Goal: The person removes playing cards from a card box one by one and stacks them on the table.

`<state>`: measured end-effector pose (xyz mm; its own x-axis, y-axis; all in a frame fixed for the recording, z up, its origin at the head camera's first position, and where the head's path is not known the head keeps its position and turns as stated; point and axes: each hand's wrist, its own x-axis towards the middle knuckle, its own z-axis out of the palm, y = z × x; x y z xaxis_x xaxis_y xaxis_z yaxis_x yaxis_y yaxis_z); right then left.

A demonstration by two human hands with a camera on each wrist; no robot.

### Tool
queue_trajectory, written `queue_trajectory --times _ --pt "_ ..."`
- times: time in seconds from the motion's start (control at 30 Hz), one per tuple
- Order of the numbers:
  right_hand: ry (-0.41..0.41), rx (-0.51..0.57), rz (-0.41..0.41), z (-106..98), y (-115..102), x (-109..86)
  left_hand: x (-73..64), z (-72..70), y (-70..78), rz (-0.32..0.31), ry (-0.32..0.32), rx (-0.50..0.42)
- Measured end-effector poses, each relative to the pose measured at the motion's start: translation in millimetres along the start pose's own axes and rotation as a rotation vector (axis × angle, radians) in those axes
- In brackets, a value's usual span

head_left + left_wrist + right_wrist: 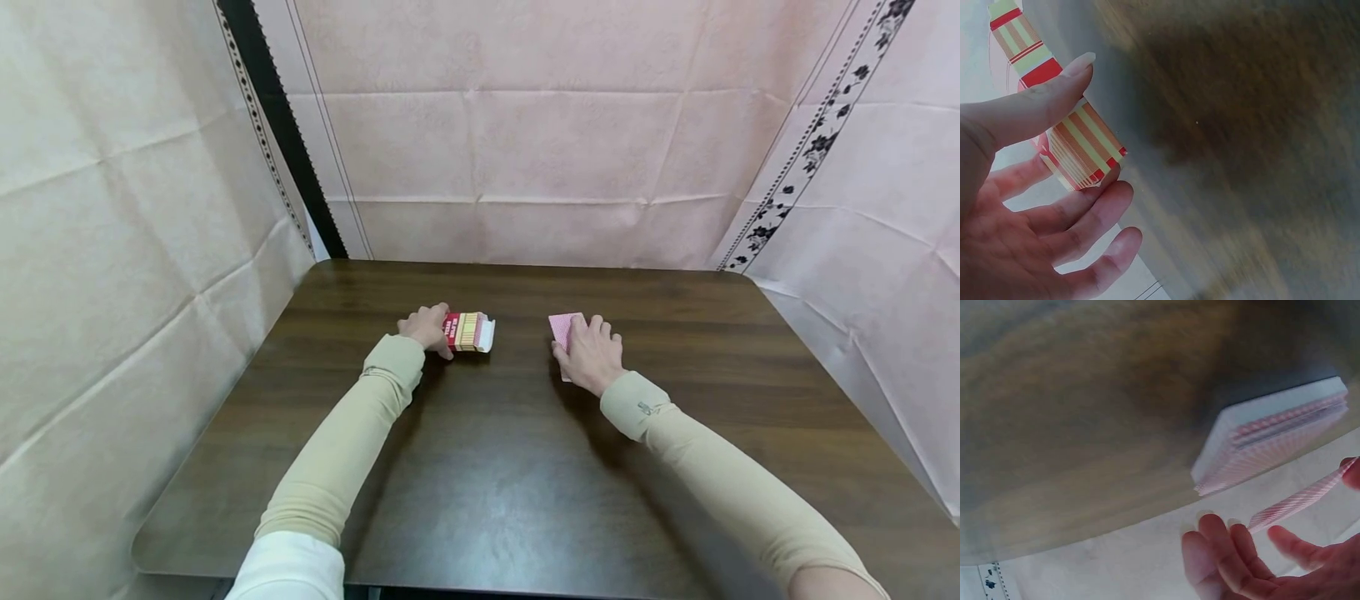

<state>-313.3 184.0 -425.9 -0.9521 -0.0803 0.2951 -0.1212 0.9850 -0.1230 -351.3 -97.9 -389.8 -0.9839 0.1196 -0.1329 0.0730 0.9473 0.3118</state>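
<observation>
**Striped box left, pink cards right**

Your left hand (427, 327) grips the striped box (468, 331), thumb across one side, fingers on the other. Box runs side to side, reaching right from your fingers; pale flap (487, 335) at the end away from them, towards your other hand. Your right hand (591, 354) holds a pink card (1297, 501) between thumb and fingers. From your head, pink shows left of those fingers, long axis running away from you. Card stack (1279, 434) beyond the fingertips; cannot tell whether it rests on the table. Table (480, 450): dark wood grain, glossy. Beyond your fingers, creased pale cloth (525, 150); black band (292, 133) left, floral strip (813, 150) right.
</observation>
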Motion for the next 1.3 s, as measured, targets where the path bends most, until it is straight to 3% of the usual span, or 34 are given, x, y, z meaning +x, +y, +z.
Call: queue_trajectory --times 0.37,0.73,0.87,1.0,1.1,1.2,1.3 --pt "-0.115 -0.075 0.067 8.6 2.1 -7.2 -1.0 0.1 -0.8 0.0 -0.005 -0.004" --pt "-0.157 -0.121 0.072 9.9 0.8 -7.7 2.6 1.9 -0.5 -0.01 -0.007 0.011" --pt "-0.121 -0.122 0.043 7.6 0.5 -6.8 4.0 3.0 1.3 -0.005 -0.006 0.018" --pt "-0.048 -0.072 -0.076 4.2 -3.3 -2.7 4.8 3.7 3.9 0.005 -0.01 0.025" --pt "-0.02 -0.007 -0.242 1.5 -10.8 0.7 4.2 4.3 5.9 0.013 -0.012 0.027" --pt "-0.027 0.07 -0.416 -0.6 -22.1 3.1 3.3 4.7 7.9 0.025 -0.018 0.028" --pt "-0.067 0.106 -0.532 -1.2 -35.3 4.0 2.5 4.5 9.9 0.039 -0.026 0.032"
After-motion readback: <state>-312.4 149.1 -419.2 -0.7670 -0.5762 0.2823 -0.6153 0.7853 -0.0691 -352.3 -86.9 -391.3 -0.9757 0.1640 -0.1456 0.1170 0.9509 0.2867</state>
